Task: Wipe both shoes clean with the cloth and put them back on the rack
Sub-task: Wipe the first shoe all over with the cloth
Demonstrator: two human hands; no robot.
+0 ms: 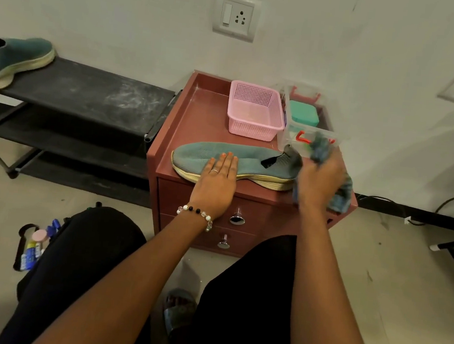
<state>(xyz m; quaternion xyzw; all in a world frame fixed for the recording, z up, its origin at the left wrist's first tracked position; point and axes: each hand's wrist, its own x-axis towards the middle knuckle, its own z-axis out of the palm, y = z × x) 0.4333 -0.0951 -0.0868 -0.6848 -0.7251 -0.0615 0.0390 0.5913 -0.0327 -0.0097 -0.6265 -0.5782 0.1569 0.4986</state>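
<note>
Teal knit shoe (235, 160) lies on its side along the front edge of the reddish drawer-unit worktop (198, 118), toe toward the rack, heel toward the right grip. Left hand (217, 176) rests flat on the shoe's midsection, fingers straight and together, pressing it down; nothing grasped. Beaded bracelet (196, 213) on that wrist.

Right hand (320, 181) is motion-blurred at the shoe's heel, clenched around a blue-grey cloth (342, 195). Cloth bunches out above and below the grip; exact finger positions can't be made out, and the heel end of the shoe is partly hidden behind hand and cloth.

Beyond the left grip, at the back of the worktop: pink mesh basket (254, 110). Beyond the right grip: clear plastic box (307, 118) with red latches and a green item inside, front edge smeared by the blurred cloth.

Far to the left of both grips, black shoe rack (88, 93), dusty top shelf. Second teal shoe (10, 61) sits on that top shelf, cut off by the frame edge, sole overhanging the shelf's near edge.

Lower left on the floor: small bottles and tubes (34, 247), partly hidden behind the person's dark-clad knee. A sandaled foot shows dimly between the legs.
</note>
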